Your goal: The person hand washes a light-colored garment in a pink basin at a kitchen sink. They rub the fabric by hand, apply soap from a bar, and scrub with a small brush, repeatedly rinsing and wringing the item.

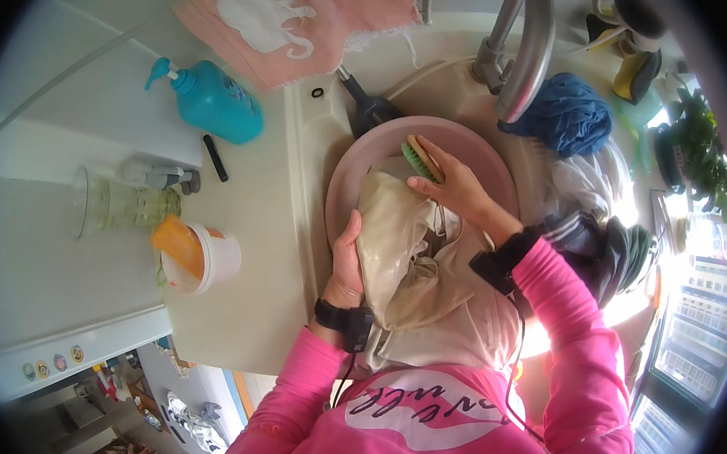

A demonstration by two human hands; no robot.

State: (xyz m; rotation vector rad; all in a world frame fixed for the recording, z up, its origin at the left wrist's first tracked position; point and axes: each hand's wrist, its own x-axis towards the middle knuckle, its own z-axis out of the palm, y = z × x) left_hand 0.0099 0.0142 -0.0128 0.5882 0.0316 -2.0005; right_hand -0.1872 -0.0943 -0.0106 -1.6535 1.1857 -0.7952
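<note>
A pink plastic basin (342, 174) stands in the sink, with a wet beige garment (392, 274) bunched in it and spilling over its near rim towards me. My left hand (349, 261) grips the garment's left edge, thumb on top and the fingers hidden beneath the cloth. In my right hand (459, 186) is a scrub brush (425, 158) with a wooden back and green bristles, held over the upper part of the garment. The bristles face left and down; whether they touch the cloth I cannot tell.
A metal faucet (530, 67) rises behind the basin. Blue cloth (561, 114) and dark clothes (611, 253) lie at the right. On the left are a teal pump bottle (219, 103) and a white tub (223, 257) with an orange item. A pink towel (329, 7) hangs at the back.
</note>
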